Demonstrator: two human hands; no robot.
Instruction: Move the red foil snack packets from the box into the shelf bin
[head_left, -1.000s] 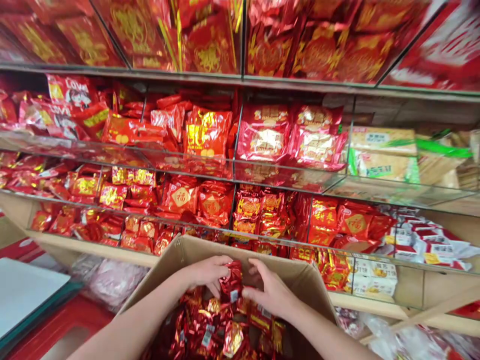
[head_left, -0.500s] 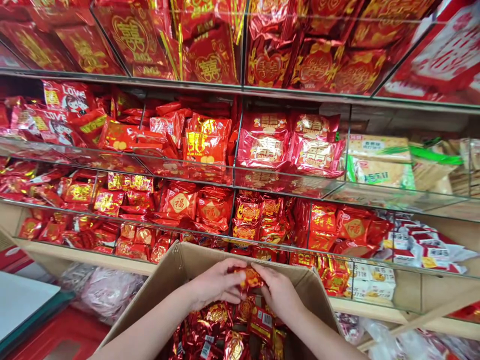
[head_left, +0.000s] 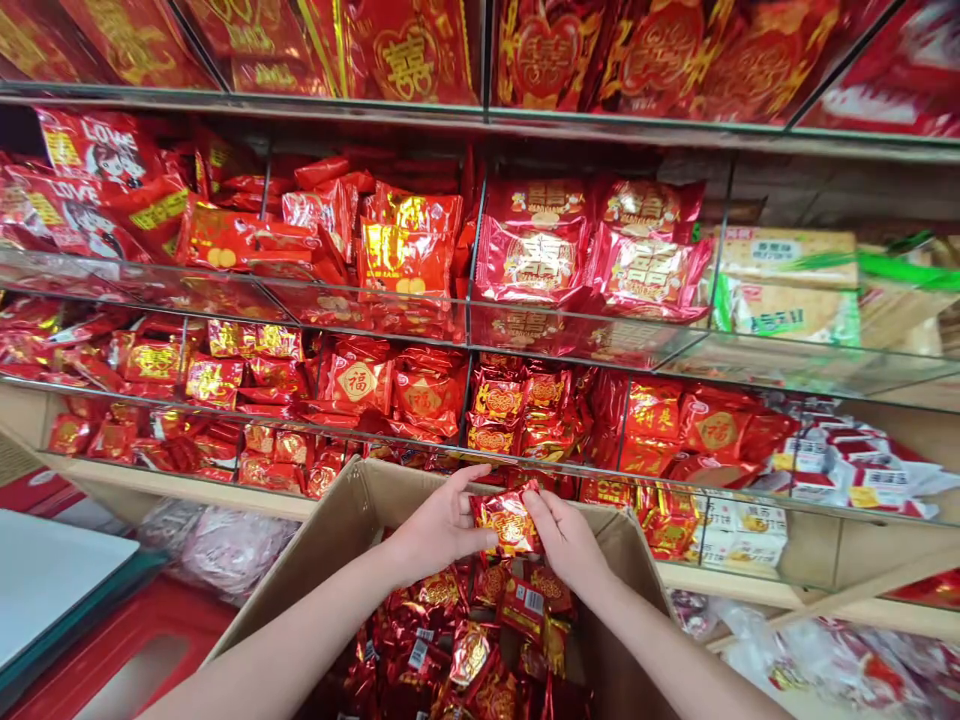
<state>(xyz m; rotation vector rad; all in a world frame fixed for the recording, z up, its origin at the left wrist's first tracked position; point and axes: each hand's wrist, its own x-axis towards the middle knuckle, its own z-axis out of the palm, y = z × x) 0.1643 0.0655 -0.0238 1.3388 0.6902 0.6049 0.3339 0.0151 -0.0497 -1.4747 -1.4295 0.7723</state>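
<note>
Between my two hands is a small red and gold candy packet [head_left: 510, 522], its printed face turned toward me. My left hand [head_left: 442, 525] grips its left side, thumb along the lower edge and the index finger lifted away. At the packet's upper right corner, my right hand [head_left: 566, 535] pinches it between thumb and fingers. Both hands are over an open cardboard box [head_left: 300, 570]. Many similar shiny red packets [head_left: 472, 650] lie loose inside it, some showing barcodes.
Behind the box rise glass-fronted shelves [head_left: 585, 335] packed with red packets. Yellow and green biscuit packs [head_left: 787, 290] and white packs [head_left: 746, 530] sit at right. A white panel [head_left: 52, 580] and a red bin [head_left: 142, 650] stand left, near clear plastic bags [head_left: 232, 545].
The packet has come up slightly and now shows its printed front more fully. My left index finger has lifted. The view has tilted downward and nearer the shelves.
</note>
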